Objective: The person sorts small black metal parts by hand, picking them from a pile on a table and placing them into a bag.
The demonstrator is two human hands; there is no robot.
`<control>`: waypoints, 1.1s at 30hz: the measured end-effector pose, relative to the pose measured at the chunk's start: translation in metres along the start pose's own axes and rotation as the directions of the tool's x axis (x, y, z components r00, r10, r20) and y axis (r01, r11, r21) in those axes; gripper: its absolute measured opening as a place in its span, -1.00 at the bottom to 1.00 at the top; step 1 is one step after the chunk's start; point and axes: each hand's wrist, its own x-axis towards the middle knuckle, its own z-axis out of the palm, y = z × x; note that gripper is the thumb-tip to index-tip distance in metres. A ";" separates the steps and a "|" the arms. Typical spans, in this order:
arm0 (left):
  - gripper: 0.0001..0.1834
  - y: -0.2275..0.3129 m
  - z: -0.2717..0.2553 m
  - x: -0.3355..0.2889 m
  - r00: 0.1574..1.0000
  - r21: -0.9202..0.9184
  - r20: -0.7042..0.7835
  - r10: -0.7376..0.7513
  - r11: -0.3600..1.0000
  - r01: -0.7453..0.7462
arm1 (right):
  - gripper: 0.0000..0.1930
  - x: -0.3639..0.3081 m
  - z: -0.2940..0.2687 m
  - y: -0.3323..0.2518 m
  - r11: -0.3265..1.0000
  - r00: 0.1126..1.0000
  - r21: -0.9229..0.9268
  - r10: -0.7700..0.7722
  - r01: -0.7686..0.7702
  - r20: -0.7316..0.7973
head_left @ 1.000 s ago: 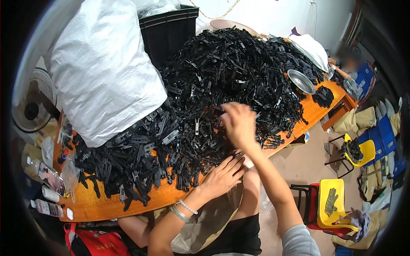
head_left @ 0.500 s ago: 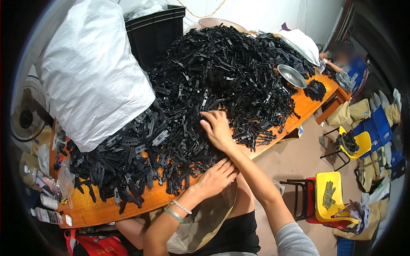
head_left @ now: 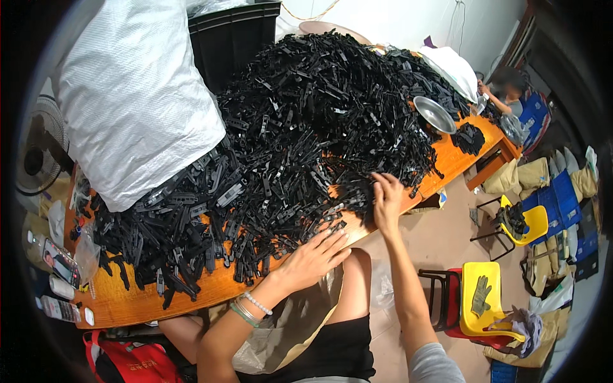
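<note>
A large heap of small, long black plastic clip-like pieces (head_left: 332,96) covers much of the wooden table (head_left: 121,309). My left hand (head_left: 317,255) lies nearly flat at the table's front edge, fingers stretched toward loose pieces by their tips. It wears a beaded bracelet and a bangle. To its right, my right hand (head_left: 387,201) rests at the heap's near right edge. Its fingers are bent and apart, against a dark cluster of pieces on their left side; I see none gripped. Below the left hand, an open tan sack (head_left: 300,332) lies across my lap.
A full white woven sack (head_left: 140,108) leans over the heap's left, beside a black bin (head_left: 233,45). A metal bowl (head_left: 435,115) sits at the right. Yellow chairs (head_left: 488,293) stand on the floor. Another person (head_left: 507,96) sits at the far right end.
My right hand has moved right, from the heap's middle to its near right edge. The left hand's fingers have spread and lie flatter. The view has shifted slightly.
</note>
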 end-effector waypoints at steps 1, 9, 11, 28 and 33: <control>-0.49 0.001 -0.001 -0.002 1.000 0.005 0.022 0.009 1.000 -0.009 | -0.76 -0.003 0.006 -0.008 0.998 1.000 0.055 0.003 -0.005 0.029; -0.50 0.002 0.000 -0.005 1.000 0.043 0.026 0.016 0.999 -0.017 | -0.78 -0.014 0.044 -0.071 0.977 0.994 0.212 -0.032 0.010 0.103; -0.53 0.002 -0.001 -0.004 0.999 0.071 0.034 0.012 0.997 -0.014 | -0.78 -0.013 0.048 -0.078 0.973 0.991 0.230 -0.022 -0.010 0.136; -0.43 0.004 0.005 -0.003 0.996 0.224 0.001 -0.090 0.971 0.087 | -0.84 -0.003 -0.021 0.006 0.906 0.985 -0.403 -0.071 0.129 0.156; -0.47 0.005 0.007 -0.008 0.979 0.203 -0.034 -0.202 0.957 0.205 | -0.82 -0.025 -0.029 -0.023 0.994 0.997 -0.071 -0.081 0.082 0.018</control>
